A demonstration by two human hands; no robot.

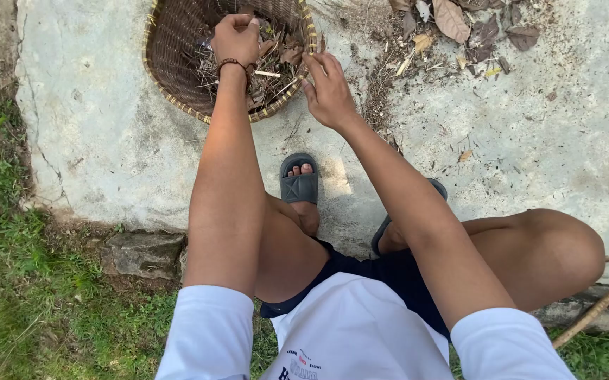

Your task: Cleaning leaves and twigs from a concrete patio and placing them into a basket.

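Note:
A round woven basket lies on the concrete slab in front of me, holding dry leaves and twigs. My left hand, with a bead bracelet on the wrist, is inside the basket with its fingers curled over the debris; whether it grips any is hidden. My right hand rests at the basket's right rim, fingers slightly bent, holding nothing visible. I am squatting, with both feet in grey slide sandals on the slab.
More dry leaves and litter lie scattered on the concrete to the upper right. Grass borders the slab's left and lower edge, with a stone at the rim. A wooden stick lies at the lower right.

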